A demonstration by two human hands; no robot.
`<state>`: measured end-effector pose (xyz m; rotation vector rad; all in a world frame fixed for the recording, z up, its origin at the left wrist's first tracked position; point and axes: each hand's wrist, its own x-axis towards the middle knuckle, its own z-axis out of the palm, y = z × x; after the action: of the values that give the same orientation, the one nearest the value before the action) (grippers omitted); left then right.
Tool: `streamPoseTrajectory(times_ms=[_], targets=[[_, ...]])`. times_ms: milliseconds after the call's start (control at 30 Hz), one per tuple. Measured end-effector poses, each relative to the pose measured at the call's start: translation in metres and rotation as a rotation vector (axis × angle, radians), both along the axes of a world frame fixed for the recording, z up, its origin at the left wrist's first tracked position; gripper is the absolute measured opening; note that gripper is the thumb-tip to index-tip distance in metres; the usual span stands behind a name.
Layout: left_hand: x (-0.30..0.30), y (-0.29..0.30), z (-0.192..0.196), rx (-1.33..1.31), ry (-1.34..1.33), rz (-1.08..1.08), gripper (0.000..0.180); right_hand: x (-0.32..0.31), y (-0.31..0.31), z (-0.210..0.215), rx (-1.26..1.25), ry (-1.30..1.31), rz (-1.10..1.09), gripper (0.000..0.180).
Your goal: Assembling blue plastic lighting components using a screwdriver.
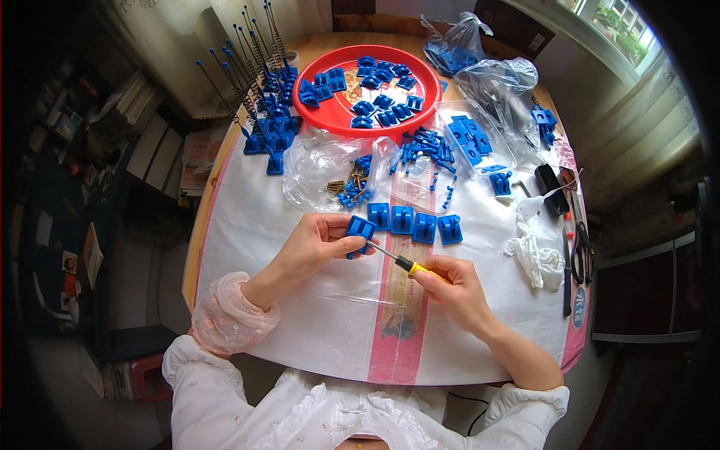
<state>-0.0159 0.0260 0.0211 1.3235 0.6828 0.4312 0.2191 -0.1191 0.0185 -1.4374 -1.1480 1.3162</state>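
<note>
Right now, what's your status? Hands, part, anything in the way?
Left hand grips blue plastic bracket. Right hand holds yellow-handled screwdriver, tip at bracket. Four more brackets lined up just behind; nothing blocking.

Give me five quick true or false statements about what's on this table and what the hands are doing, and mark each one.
1. The left hand holds a blue plastic bracket. True.
2. The right hand holds scissors. False: it holds a yellow-handled screwdriver; the scissors lie at the table's right edge.
3. The red tray holds blue parts. True.
4. Four blue brackets lie in a row beyond the hands. True.
5. The screwdriver tip points away from the held bracket. False: it points at it.
</note>
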Motion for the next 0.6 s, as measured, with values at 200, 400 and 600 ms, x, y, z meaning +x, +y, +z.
streamPoseTrajectory(times_ms=[200,400,600], targets=[[-0.001,0.003,-0.01,-0.1,-0.038,0.021,0.032,-0.009,0.001,0.009,0.148,-0.103,-0.049,0.017],[0.001,0.001,-0.007,-0.237,-0.075,0.029,0.037,-0.003,-0.001,0.005,0.835,-0.841,-0.029,0.027],[0.004,0.001,-0.013,-0.246,-0.135,0.05,0.034,-0.003,-0.002,-0.001,0.729,-0.751,-0.059,0.02]])
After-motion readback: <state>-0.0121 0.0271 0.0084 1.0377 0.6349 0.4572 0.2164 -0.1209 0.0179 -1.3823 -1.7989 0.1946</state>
